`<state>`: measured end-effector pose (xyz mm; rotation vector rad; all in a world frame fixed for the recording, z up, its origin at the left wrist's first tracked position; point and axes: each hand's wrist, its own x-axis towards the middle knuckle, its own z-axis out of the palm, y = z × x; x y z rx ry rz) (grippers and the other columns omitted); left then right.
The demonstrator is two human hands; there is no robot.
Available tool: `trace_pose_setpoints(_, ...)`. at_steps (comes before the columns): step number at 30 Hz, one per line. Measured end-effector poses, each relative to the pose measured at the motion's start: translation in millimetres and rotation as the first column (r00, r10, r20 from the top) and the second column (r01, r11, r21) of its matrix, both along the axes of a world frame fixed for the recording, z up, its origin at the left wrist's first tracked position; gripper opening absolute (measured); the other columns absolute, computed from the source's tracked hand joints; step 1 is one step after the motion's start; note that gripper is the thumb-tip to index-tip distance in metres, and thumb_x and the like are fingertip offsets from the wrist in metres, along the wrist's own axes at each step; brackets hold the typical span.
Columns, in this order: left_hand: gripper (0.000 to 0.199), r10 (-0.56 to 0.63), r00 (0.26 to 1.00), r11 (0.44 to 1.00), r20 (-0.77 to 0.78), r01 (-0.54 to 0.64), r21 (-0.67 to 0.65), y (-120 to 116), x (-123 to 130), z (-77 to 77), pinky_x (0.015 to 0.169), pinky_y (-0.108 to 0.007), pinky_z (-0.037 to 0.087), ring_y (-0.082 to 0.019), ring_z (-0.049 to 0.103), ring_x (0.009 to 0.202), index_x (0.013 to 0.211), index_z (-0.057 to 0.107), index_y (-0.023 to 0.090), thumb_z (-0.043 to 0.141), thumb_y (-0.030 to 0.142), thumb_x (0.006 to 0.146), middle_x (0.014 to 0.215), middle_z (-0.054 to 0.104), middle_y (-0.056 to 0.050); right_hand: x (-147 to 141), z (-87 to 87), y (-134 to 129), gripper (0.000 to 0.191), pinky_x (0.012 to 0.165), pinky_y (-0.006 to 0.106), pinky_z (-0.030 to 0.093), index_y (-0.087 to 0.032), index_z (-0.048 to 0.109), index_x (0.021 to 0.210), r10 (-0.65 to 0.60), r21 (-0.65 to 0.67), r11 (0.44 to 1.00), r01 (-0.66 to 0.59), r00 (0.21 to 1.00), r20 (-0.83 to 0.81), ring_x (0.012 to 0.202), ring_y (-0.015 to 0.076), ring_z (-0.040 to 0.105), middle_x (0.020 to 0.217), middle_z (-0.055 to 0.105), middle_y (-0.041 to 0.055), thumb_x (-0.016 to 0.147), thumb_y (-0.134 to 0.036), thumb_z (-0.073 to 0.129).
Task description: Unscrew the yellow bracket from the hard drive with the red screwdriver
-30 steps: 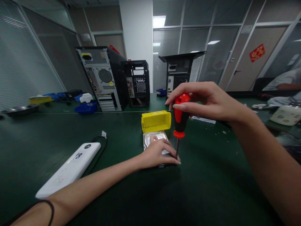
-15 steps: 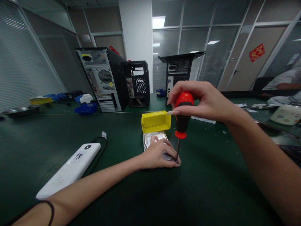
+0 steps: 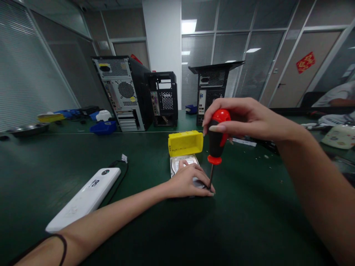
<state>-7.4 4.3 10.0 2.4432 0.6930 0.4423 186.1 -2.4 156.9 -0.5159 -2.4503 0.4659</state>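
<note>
A silver hard drive [image 3: 175, 162] lies on the green table, partly covered by my left hand [image 3: 188, 180]. The fingers of that hand are wrapped over the drive, and its thumb and forefinger sit beside the screwdriver's tip. In my right hand [image 3: 235, 120] is a red and black screwdriver [image 3: 216, 146], gripped round the top of its handle. The shaft points down, nearly upright, at the drive's near right corner. Fingers hide the exact spot where the tip meets it. Touching or just behind the drive stands a yellow plastic bin [image 3: 185, 144], its opening facing me.
A white power bank [image 3: 84, 197] with a black cable lies to the left. Computer cases [image 3: 126, 92] stand at the back, with a blue bin [image 3: 103, 127] beside them. A metal bowl [image 3: 29, 129] is far left. Another person's arm [image 3: 338, 101] shows at far right.
My right hand has shifted its grip on the screwdriver handle, with the fingers turned round it. The left hand stays on the hard drive. The whole view has moved slightly.
</note>
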Motion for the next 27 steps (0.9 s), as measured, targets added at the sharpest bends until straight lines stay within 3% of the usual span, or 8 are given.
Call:
trace_pose_setpoints(7, 0.012, 0.024, 1.000, 1.000, -0.006, -0.024, -0.008, -1.9, 2.5, 3.2, 0.094, -0.041, 0.021, -0.023, 0.051, 0.110, 0.088, 0.073, 0.028, 0.067, 0.036, 0.080, 0.102, 0.072, 0.003, -14.2, -8.1, 5.4, 0.013, 0.063, 0.027, 0.050, -0.019, 0.062, 0.081, -0.004, 0.094, 0.995, 0.015, 0.993, -0.117, 0.074, 0.0151, 0.059, 0.080, 0.062, 0.0018, 0.075, -0.027, 0.069)
trace_pose_setpoints(14, 0.010, 0.007, 1.000, 1.000, 0.018, -0.007, -0.025, -2.1, 3.2, 2.7, 0.094, -0.038, 0.023, -0.021, 0.053, 0.107, 0.086, 0.073, 0.026, 0.069, 0.032, 0.079, 0.100, 0.073, 0.004, -22.6, -13.2, 7.2, 0.015, 0.062, 0.025, 0.044, -0.017, 0.061, 0.087, 0.006, 0.236, 0.971, 0.022, 0.993, -0.120, 0.071, 0.0119, 0.055, 0.084, 0.062, 0.0013, 0.081, -0.030, 0.063)
trace_pose_setpoints(19, 0.012, 0.017, 1.000, 1.000, 0.000, -0.017, -0.026, -1.8, 2.8, 1.6, 0.095, -0.042, 0.020, -0.023, 0.051, 0.109, 0.090, 0.073, 0.027, 0.068, 0.032, 0.080, 0.102, 0.072, 0.004, -19.4, -9.6, 2.7, 0.010, 0.061, 0.026, 0.045, -0.019, 0.061, 0.084, 0.004, 0.209, 0.978, 0.013, 0.996, -0.084, 0.070, 0.0135, 0.056, 0.081, 0.062, 0.0014, 0.081, -0.028, 0.063)
trace_pose_setpoints(27, 0.014, 0.024, 1.000, 1.000, -0.012, -0.024, -0.009, -1.4, 1.4, 0.5, 0.097, -0.045, 0.019, -0.024, 0.050, 0.110, 0.092, 0.072, 0.029, 0.067, 0.035, 0.080, 0.103, 0.072, 0.003, -16.5, -6.7, 0.7, 0.018, 0.064, 0.025, 0.044, -0.016, 0.062, 0.081, -0.014, 0.230, 0.972, 0.047, 0.990, -0.142, 0.070, 0.0116, 0.056, 0.079, 0.062, 0.0008, 0.082, -0.034, 0.063)
